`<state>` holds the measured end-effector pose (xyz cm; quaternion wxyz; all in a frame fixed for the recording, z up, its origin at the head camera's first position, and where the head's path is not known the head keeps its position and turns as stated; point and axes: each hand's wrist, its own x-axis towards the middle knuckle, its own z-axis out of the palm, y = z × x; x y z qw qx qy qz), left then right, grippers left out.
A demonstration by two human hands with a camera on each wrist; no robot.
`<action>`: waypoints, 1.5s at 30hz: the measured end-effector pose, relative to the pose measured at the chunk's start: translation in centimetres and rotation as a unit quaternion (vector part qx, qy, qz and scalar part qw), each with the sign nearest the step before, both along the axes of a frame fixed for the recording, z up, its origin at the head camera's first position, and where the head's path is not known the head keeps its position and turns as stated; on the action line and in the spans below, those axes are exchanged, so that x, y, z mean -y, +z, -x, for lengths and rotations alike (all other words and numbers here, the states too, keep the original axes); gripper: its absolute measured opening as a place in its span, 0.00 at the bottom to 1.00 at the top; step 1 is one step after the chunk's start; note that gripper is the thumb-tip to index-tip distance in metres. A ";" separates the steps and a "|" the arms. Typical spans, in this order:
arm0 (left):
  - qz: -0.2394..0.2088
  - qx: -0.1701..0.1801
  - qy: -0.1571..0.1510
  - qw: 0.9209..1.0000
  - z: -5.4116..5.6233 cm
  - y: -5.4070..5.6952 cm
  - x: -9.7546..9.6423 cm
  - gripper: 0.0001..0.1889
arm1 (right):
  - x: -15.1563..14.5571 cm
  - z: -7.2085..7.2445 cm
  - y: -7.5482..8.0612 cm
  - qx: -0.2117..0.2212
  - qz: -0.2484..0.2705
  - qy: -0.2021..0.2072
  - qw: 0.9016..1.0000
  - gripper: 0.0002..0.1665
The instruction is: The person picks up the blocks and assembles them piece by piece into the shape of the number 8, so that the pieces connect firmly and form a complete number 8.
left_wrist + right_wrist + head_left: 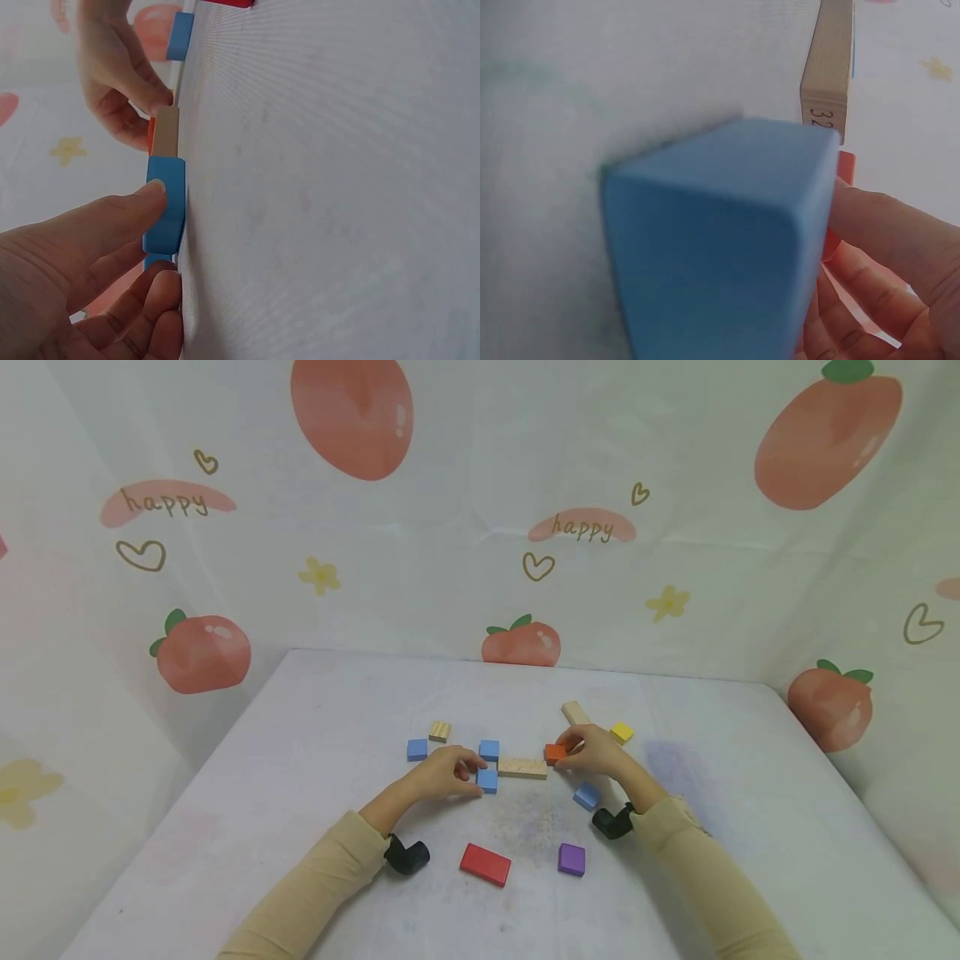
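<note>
My left hand (pixel 442 772) holds a blue block (pixel 488 782) between thumb and fingers; in the left wrist view the thumb lies on the near side of that block. Another blue block (pixel 489 749) sits just behind it. A plain wooden plank (pixel 522 768) runs rightward from these two, close against them. At the plank's right end, my right hand (pixel 595 752) pinches an orange-red block (pixel 553 753), partly hidden by the thumb in the right wrist view. The wooden plank's end (pixel 826 112) there bears the digits 32.
A blue block (pixel 587 796) lies below the right wrist. Nearer stand a red block (pixel 485 865) and a purple block (pixel 572 860). Behind are a striped wooden block (pixel 440 732), a blue block (pixel 417 750), a wooden stick (pixel 575 713) and a yellow block (pixel 621 732).
</note>
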<state>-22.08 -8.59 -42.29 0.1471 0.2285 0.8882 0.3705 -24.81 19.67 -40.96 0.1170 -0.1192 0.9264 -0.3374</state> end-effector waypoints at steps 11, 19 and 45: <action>0.005 -0.002 0.007 1.000 -0.1 0.0 -0.1 0.19 | 0.1 0.2 -0.2 0.010 0.005 -0.006 1.000 0.21; 0.009 0.004 0.012 1.000 -0.2 0.0 -0.1 0.19 | 0.3 0.1 -0.1 0.007 0.008 -0.004 1.000 0.20; 0.003 0.001 0.003 1.000 -0.2 0.0 0.0 0.19 | 0.3 0.1 -0.2 0.009 0.014 -0.001 1.000 0.22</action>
